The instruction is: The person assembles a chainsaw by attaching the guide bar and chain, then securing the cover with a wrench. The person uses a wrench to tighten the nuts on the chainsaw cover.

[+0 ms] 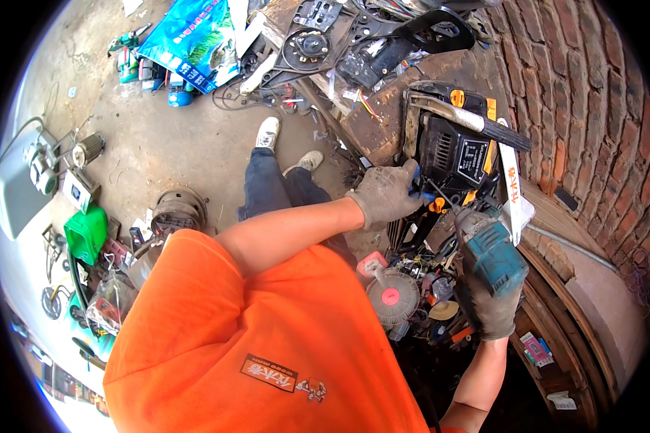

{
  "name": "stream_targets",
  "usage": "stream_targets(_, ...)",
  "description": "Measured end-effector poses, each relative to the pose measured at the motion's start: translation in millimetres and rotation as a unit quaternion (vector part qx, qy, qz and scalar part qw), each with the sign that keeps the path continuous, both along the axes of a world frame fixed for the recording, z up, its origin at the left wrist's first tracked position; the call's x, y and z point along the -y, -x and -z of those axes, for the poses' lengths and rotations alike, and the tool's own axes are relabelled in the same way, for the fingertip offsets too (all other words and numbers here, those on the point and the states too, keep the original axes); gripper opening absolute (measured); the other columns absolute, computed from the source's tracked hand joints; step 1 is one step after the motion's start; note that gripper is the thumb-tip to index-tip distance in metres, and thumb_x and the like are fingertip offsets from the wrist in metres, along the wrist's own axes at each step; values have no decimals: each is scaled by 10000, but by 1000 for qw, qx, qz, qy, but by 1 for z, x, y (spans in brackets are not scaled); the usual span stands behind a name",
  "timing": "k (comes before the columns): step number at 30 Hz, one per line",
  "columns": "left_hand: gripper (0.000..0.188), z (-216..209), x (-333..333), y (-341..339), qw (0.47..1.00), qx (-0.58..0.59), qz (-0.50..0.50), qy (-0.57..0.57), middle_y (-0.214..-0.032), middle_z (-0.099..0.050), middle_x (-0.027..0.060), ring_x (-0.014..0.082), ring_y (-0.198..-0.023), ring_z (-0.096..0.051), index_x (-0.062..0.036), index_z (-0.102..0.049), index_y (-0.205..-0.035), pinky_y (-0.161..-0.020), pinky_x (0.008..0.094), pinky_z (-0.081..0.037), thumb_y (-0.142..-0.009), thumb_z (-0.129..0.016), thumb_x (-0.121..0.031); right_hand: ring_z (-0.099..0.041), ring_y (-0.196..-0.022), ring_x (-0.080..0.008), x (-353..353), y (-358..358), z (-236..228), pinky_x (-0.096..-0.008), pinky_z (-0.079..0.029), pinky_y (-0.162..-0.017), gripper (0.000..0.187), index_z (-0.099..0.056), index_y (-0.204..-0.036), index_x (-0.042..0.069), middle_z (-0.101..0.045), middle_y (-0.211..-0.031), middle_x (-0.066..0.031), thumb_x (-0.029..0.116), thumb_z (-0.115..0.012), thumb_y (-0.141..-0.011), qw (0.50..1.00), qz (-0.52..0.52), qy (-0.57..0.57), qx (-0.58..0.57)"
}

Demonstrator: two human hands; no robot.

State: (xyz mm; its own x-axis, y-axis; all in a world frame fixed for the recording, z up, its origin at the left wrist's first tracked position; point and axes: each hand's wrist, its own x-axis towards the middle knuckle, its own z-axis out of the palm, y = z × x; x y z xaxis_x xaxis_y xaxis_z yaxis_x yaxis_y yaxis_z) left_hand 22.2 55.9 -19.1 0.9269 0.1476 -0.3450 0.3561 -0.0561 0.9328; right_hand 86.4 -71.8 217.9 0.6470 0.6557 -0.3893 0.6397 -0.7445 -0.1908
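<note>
A black and orange chainsaw [451,148] rests on the worn wooden bench, its white guide bar [511,184] along its right side. My left hand [388,196], in a grey work glove, is closed at the saw's near left corner, with blue showing at the fingertips. My right hand [492,307], gloved too, grips a teal power drill [492,252] from below. The drill's grey front end points at the saw's near end, and a thin bit seems to reach toward my left fingers. Exactly where the bit ends is hard to see.
Tools and machine parts [310,47] crowd the bench's far end, beside a blue bag [195,43]. A brick wall [592,108] rises at the right. Below the saw lie a round fan-like grille [391,297] and loose parts. A green bin [87,234] stands at the left.
</note>
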Motion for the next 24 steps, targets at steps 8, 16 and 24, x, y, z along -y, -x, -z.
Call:
stream_targets(8, 508, 2, 1, -2, 1000, -2, -4, 13, -817, -697, 191, 392, -800, -686, -24, -535, -1118, -728, 477, -531, -823, -724, -392, -705, -894, -318, 7, -8, -2, -376, -538, -804, 334, -693, -1060, 15, -720, -985, -152, 45, -772, -737, 999, 0, 52, -2)
stream_targets(16, 502, 1, 0, -2, 1000, 3, -11, 16, -820, -697, 201, 406, -803, -682, -32, -535, -1109, -725, 486, -532, -828, -721, -403, -655, -828, -356, -11, -21, -3, -410, -518, -781, 144, -713, -924, 58, -701, -903, -133, 76, -721, -781, 997, -57, 55, -6)
stream_targets(24, 505, 3, 2, -2, 1000, 7, -12, 15, -834, -699, 200, 401, -819, -684, -40, -540, -1128, -732, 480, -534, -832, -721, -407, -656, -839, -355, -14, -26, -2, -412, -517, -787, 182, -714, -944, 58, -704, -919, -133, 61, -726, -762, 991, -125, 52, -7)
